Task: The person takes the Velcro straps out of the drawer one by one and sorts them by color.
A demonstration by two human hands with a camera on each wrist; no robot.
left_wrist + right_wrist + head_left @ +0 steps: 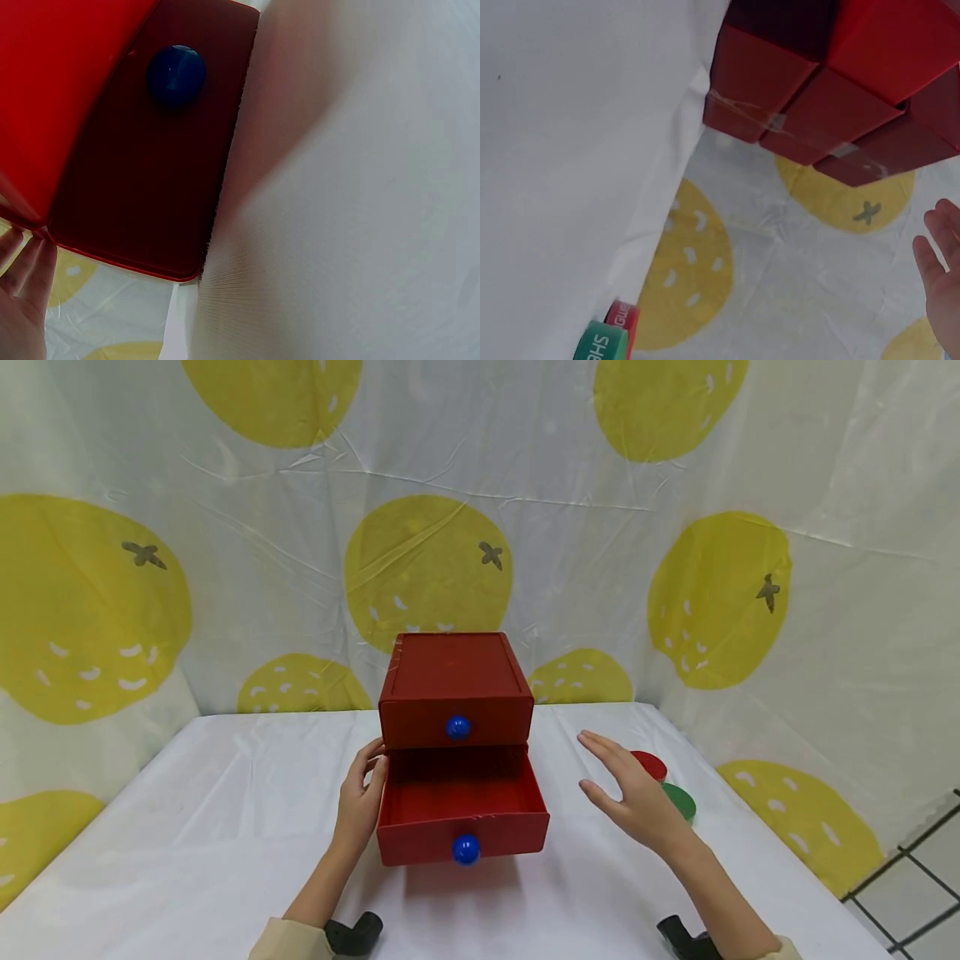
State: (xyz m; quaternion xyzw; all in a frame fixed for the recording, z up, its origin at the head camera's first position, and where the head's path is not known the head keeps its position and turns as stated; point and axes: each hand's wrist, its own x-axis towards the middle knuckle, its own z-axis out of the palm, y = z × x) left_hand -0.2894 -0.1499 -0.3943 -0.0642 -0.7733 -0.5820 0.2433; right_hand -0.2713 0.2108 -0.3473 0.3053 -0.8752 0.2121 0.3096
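While a cloth with yellow fruit prints point(562, 552) hangs behind everything, a white table point(187, 827) reaches up to it. On the middle of this table stands a red cabinet point(457, 664); its top drawer is closed, and the drawer below point(420, 843) is pulled out toward the person. The right hand point(637, 797) is in the air at the right of the cabinet, with fingers extended and holding nothing. The left hand point(360, 802) touches the cabinet's left side with its fingers, without grasping. Beyond the right hand lie a green round piece point(681, 800) and a red round piece point(651, 765), close together. Each visible drawer front bears a blue knob point(466, 849).
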